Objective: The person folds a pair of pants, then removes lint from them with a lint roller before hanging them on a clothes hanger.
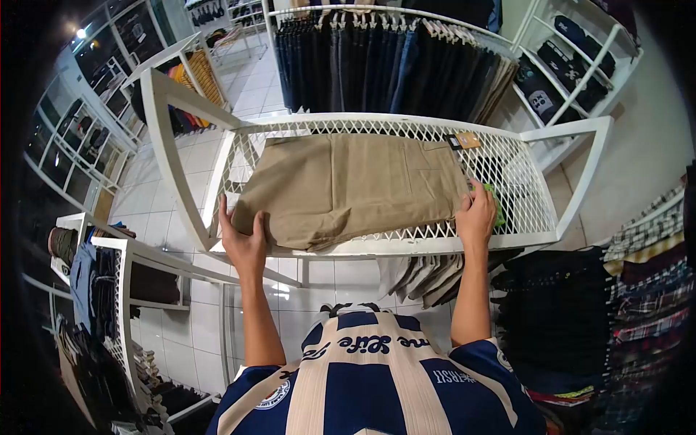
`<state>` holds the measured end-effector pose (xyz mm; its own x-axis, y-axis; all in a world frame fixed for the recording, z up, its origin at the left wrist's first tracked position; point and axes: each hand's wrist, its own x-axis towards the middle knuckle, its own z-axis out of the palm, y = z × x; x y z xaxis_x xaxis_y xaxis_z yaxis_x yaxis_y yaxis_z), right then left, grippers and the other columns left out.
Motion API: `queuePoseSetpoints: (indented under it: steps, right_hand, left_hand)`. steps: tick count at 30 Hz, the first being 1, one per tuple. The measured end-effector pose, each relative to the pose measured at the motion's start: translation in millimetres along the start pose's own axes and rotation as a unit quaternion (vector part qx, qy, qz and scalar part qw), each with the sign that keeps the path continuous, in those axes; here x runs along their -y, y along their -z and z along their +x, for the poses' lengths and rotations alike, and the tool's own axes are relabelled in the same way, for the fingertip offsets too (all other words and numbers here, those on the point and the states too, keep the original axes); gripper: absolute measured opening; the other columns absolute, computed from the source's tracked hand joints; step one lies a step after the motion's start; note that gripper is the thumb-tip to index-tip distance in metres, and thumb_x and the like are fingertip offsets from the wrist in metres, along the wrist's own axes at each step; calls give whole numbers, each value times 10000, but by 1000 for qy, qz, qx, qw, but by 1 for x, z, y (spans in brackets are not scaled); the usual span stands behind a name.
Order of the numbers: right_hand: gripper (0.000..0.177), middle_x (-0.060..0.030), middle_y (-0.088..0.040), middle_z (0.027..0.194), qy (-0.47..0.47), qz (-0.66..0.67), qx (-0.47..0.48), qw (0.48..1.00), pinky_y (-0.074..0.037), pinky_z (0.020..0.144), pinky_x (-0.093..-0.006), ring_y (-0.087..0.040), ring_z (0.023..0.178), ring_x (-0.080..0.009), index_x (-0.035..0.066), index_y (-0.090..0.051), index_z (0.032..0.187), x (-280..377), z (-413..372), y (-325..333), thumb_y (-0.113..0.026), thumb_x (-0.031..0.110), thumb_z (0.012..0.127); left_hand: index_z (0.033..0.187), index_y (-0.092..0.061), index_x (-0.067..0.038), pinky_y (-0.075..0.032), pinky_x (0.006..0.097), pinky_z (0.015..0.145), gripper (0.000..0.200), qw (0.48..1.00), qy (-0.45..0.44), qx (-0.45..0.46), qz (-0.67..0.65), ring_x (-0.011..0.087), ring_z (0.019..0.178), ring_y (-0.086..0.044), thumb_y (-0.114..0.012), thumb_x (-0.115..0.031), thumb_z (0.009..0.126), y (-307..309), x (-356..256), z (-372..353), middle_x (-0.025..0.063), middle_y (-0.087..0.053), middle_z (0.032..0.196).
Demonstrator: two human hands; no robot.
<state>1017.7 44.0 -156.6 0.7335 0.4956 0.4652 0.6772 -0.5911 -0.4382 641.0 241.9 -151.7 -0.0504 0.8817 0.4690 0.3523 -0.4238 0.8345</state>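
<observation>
Head view, looking down; we see a pair of khaki trousers (348, 185), folded into a broad, soft rectangle of matte woven cloth, lying flat on the upper white mesh shelf (525, 192), whose top is a diamond-pattern lattice of painted metal inside a tubular frame; a small brown card tag (467, 139) sits at the far right corner of the cloth. The left hand (245, 243) lies against the rounded near-left fold, fingers apart and extended, thumb laid on the fabric; the right hand (476, 217) rests on the right edge of the trousers, its fingers bent downward over the hem, and we cannot tell whether they pinch the cloth; a bright green item (499, 206) shows just beside those fingers, its shape mostly hidden. Beyond the shelf we note a curved rail of dark hanging trousers (384, 58); beneath it, a fanned stack of grey folded garments (428, 275); at the bottom, a striped navy and cream jersey (377, 377); glossy white floor tiles (174, 196) at left.
</observation>
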Motion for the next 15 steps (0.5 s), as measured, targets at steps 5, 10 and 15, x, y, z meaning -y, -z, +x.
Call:
queuePoseSetpoints:
  steps: [5,10,15]
  right_hand:
    - [509,-177,-530,1327,-17,-169,-47,984,-385,1024,-531,-483,1272,-374,173,-573,1429,-27,-9,12,-685,290,946]
    - [556,-231,-515,1293,-26,-141,12,990,-373,1033,-555,-505,1203,-408,243,-445,1547,-34,-8,1,-585,275,1010]
    - [659,-270,-492,1225,186,183,89,961,-432,978,-499,-515,1125,-418,72,-461,1504,117,-46,-16,-658,137,878]
  left_hand:
    - [1390,-600,-109,-351,504,1153,582,962,-181,7,203,443,1393,-427,-778,-82,836,-10,-13,-23,260,-459,1481]
    - [1153,-732,-121,-364,516,1130,283,936,-269,139,178,317,1289,-554,-746,-90,871,-35,-17,-54,69,-679,1253]
    - [1078,-761,-135,-356,494,1102,180,946,-253,132,155,243,1147,-633,-705,-153,908,-40,-16,-67,26,-724,1135]
